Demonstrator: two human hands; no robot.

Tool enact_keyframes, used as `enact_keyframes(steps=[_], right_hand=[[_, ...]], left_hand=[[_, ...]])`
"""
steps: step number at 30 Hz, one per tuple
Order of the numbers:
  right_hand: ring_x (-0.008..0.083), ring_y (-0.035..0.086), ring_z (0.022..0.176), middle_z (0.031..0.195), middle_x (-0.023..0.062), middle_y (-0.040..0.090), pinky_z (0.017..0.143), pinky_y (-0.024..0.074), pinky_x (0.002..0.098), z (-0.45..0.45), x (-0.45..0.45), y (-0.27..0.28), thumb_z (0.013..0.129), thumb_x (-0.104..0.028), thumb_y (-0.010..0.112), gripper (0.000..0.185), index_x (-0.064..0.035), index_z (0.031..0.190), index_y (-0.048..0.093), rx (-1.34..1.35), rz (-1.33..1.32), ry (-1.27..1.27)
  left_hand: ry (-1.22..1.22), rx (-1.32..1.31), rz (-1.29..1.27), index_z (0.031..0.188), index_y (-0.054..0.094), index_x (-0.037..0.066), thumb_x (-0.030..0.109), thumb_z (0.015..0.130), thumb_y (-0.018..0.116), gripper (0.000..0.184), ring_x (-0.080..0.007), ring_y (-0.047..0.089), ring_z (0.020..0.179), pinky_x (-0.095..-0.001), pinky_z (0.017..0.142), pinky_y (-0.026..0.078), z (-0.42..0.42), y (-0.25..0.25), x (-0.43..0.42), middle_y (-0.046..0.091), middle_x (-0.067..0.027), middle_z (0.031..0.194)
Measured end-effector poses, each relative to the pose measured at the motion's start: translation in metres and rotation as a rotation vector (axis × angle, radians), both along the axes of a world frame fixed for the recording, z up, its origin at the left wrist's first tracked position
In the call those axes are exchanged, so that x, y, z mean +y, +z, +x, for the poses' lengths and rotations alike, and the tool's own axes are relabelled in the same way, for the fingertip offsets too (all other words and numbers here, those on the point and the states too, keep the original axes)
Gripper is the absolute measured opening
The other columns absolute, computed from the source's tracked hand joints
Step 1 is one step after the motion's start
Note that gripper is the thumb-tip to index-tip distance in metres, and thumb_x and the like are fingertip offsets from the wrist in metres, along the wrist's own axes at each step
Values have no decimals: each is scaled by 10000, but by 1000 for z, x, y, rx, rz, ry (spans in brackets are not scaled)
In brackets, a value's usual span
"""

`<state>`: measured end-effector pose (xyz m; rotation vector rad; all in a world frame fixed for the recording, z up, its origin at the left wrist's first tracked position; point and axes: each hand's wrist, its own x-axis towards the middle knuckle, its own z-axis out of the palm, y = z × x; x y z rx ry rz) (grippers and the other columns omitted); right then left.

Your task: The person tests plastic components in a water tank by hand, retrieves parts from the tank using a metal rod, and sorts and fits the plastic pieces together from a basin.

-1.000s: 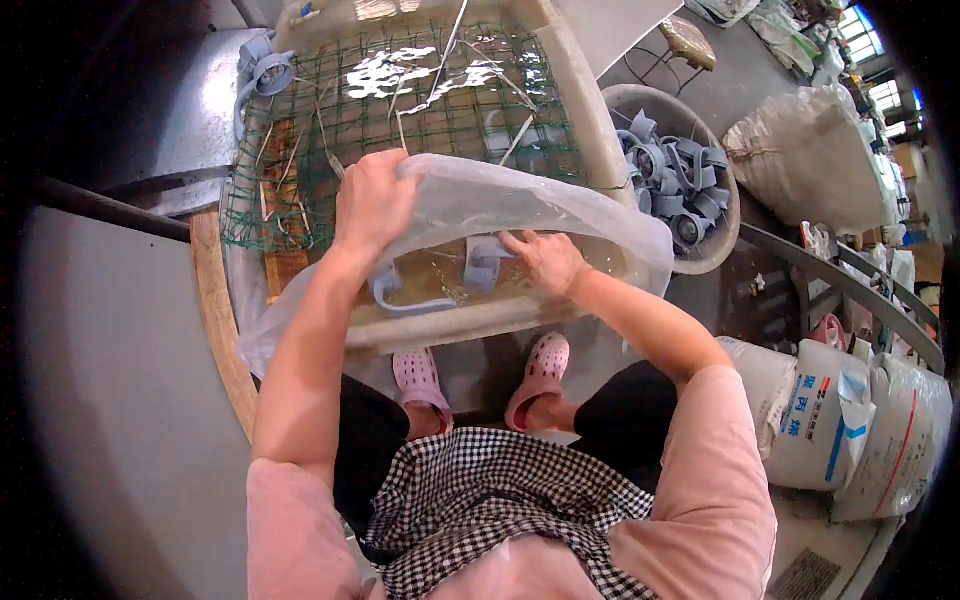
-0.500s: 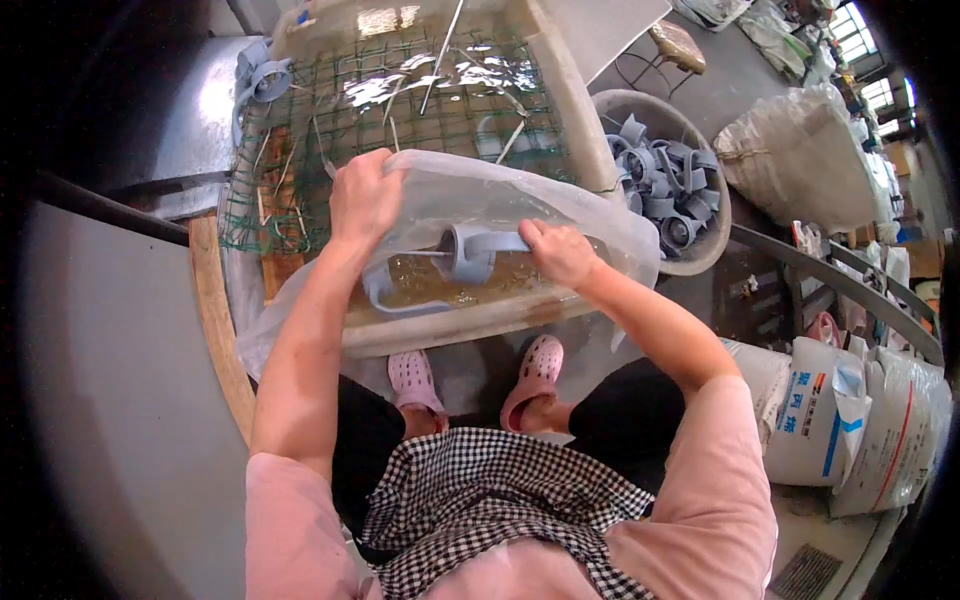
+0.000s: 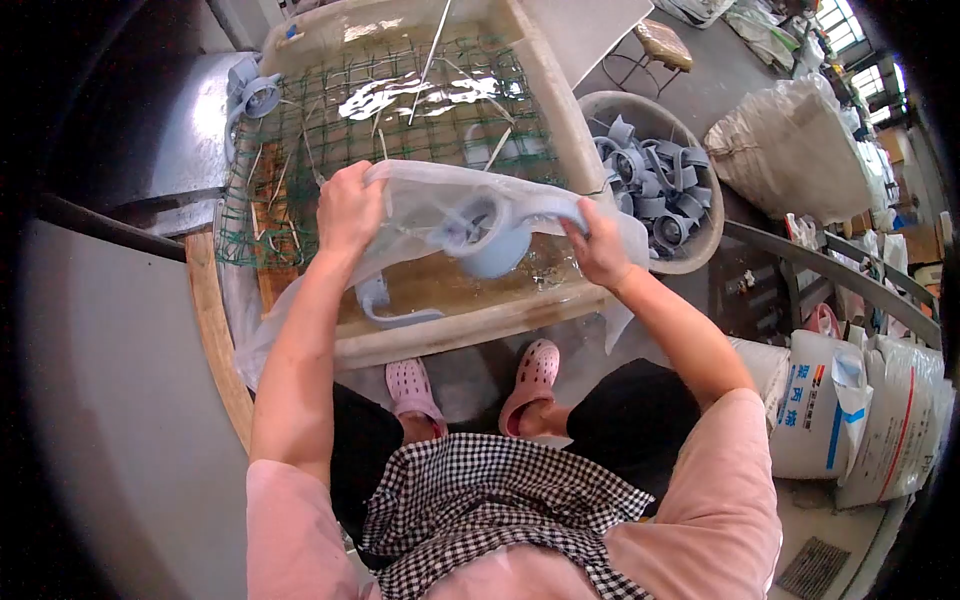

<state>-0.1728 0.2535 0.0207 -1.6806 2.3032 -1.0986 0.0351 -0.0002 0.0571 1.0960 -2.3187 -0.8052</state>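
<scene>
A thin translucent plastic bag (image 3: pixel 420 190) stretches over the near part of a water-filled tub (image 3: pixel 460 335). My left hand (image 3: pixel 350 208) is closed on the bag's edge. Pinched by its strap end in my right hand (image 3: pixel 602 248) is a grey-blue plastic part (image 3: pixel 497 250), a ring with a curved strap, raised above the water at the bag's opening. The ring's upper side shows through the plastic film. Another grey-blue part (image 3: pixel 400 318) lies in the water near the tub's front wall. Green netting (image 3: pixel 400 105) covers the water farther back.
To the tub's right stands a round basin (image 3: pixel 712 225) heaped with grey-blue parts. One more part (image 3: pixel 258 95) hangs at the netting's left edge. White sacks (image 3: pixel 815 405) stand at the right, a metal rail (image 3: pixel 870 280) behind them. A stool (image 3: pixel 663 45) is farther back.
My right hand has lifted the grey-blue part out of the water, moving right and towards the bag's opening. My left hand still grips the bag and has shifted slightly left.
</scene>
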Motion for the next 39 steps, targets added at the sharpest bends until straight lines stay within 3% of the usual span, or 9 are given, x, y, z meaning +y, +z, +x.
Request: enact_keyframes(steps=[7,9,11,13,14,16,19,27,39], right_hand=[[90,458,435,516,-5,463,392,327,217,-72,34,39,912,-362,505,335,-73,744,483,-627,-352,-548],[117,493,438,487,14,482,414,375,249,-125,53,36,894,-424,509,412,-42,739,502,-684,-491,-544],[225,582,555,623,110,586,539,465,345,-154,66,46,881,-465,499,488,21,903,541,-375,-251,-864],[390,494,1048,1110,294,512,918,373,416,-153,62,37,849,-480,536,716,104,1228,368,461,138,-1186],[382,481,1042,1092,278,515,907,369,420,-135,58,39,818,-395,611,630,91,1172,422,746,-76,-868],[361,502,1002,1058,210,540,879,388,430,-46,28,57,786,-216,629,401,0,1104,515,263,14,-350],[352,542,998,1020,179,579,880,426,416,17,3,-1,816,-138,523,311,-24,1103,562,-20,816,321],[321,445,1171,1153,167,535,976,372,408,-4,-65,-212,780,-68,521,446,-68,1225,489,108,578,-128],[337,442,1165,1198,194,497,976,366,418,-10,-118,-237,775,-76,524,462,-55,1234,470,-86,652,0]], left_hand=[[23,-57,31,950,639,48,278,798,554,289,-400,577,895,-450,756,457,1,0,-2,627,-206,907],[13,-47,20,933,639,42,272,796,554,281,-400,577,885,-448,744,454,2,0,-1,624,-209,896],[2,-36,7,916,638,37,267,795,553,273,-400,577,875,-446,732,452,3,5,3,621,-213,884],[-64,-42,35,868,630,20,246,790,549,253,-402,578,833,-445,699,443,4,23,14,610,-224,839],[-58,-35,28,868,630,20,246,790,549,253,-402,578,833,-445,699,443,4,27,17,610,-224,839],[-56,16,26,819,618,10,217,783,547,221,-410,570,792,-437,672,437,6,31,24,596,-229,785],[-65,25,88,782,603,5,190,777,547,193,-431,546,746,-440,642,430,6,43,36,571,-238,740],[-297,78,76,702,557,-22,131,736,577,157,-427,515,628,-422,527,396,18,60,46,501,-248,640],[-245,-10,183,673,506,-17,81,720,596,141,-393,467,535,-383,477,372,14,63,49,457,-221,580]])
